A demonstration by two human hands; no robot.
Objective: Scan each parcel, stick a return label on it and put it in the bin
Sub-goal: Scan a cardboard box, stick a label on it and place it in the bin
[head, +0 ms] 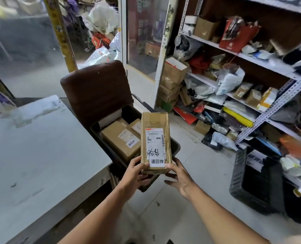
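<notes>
- Parcel [155, 141], a long brown carton, is held above the near-right part of the black bin [176, 147], long axis running away from the person, return label [157, 162] at its near end.
- Left hand [134, 173] grips the near-left corner, fingers [137, 162] curled round the edge.
- Right hand [178, 175] supports the near-right corner, thumb on the label's edge, other fingers spread loosely.
- Bin lies directly beneath and ahead, already holding labelled cartons [120, 140]; lowering forward should drop it in.

A white sticker [157, 161] reading "退回件" sat at the near edge of the held parcel [155, 138], below scrawled handwriting. The same "退回件" marked a box [118, 138] in the bin [175, 147].
</notes>
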